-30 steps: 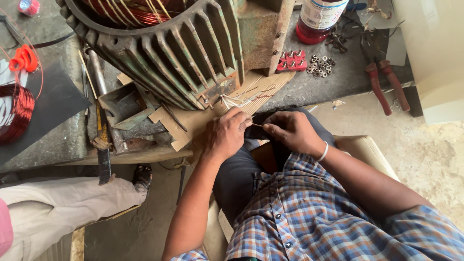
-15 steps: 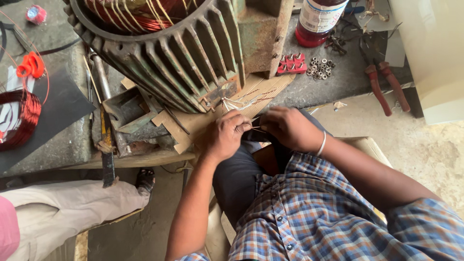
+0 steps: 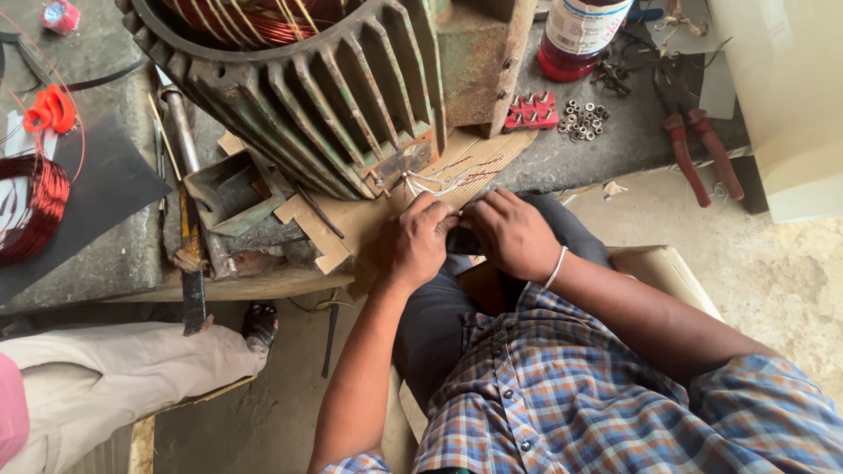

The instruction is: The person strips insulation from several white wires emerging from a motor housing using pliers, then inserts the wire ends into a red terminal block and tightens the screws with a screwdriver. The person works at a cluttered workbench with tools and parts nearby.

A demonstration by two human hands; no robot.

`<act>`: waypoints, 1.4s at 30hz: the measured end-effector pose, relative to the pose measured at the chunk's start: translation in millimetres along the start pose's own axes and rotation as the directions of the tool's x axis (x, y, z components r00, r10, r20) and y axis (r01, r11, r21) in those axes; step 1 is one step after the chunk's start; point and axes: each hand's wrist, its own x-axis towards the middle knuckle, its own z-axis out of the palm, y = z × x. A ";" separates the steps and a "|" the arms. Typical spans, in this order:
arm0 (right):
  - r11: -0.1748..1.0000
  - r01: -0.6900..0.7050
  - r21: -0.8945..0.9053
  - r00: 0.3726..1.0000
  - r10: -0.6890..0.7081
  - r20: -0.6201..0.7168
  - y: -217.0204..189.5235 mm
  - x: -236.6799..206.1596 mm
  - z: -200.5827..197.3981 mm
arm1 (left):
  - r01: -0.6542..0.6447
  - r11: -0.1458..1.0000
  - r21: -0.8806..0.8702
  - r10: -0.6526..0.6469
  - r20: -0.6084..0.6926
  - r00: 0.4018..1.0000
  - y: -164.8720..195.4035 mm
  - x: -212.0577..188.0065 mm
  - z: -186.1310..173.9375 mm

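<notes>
A big ribbed grey-green motor housing (image 3: 325,96) with copper windings (image 3: 255,17) lies on the bench. Thin white and copper lead wires (image 3: 439,183) come out of its lower edge over a sheet of cardboard (image 3: 351,224). My left hand (image 3: 417,241) and my right hand (image 3: 509,233) meet just below these wires, fingers pinched together on the wire ends. A small dark thing shows between the two hands; I cannot tell what it is. A white bangle circles my right wrist. I sit in a checked shirt and dark trousers.
On the bench right of the motor are a red-filled bottle (image 3: 580,35), a red terminal block (image 3: 531,112), several small nuts (image 3: 584,121) and red-handled pliers (image 3: 702,154). A red copper wire coil (image 3: 35,206) lies at far left. Another person's light-trousered leg (image 3: 114,382) and sandalled foot are at lower left.
My two hands have drawn closer together on the lead wires and sit slightly higher, nearer the motor. The bench items have not moved.
</notes>
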 end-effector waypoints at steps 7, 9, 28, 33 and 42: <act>0.085 -0.692 0.717 0.663 0.469 0.584 -2.3 6.4 -2.4 | -0.036 0.997 -0.071 0.033 -0.052 0.998 -1.9 -4.1 2.5; 0.829 -0.369 0.420 0.929 0.327 0.171 -12.2 3.0 -21.5 | -0.032 0.993 -0.118 0.025 -0.057 0.998 -2.3 -4.1 3.0; 0.867 -0.356 0.348 0.934 0.321 0.156 -12.7 1.9 -31.8 | 0.007 0.994 -0.107 -0.007 0.001 1.000 -9.8 -4.0 6.1; 0.955 0.222 -0.195 0.974 -0.226 0.001 -27.1 7.9 -46.2 | -0.011 0.999 -0.053 0.009 -0.029 1.000 -9.7 -4.3 7.1; 0.930 0.330 -0.161 0.938 -0.342 -0.050 -7.6 5.3 -35.3 | 0.008 0.986 -0.167 -0.011 -0.019 1.000 -11.8 -2.3 10.2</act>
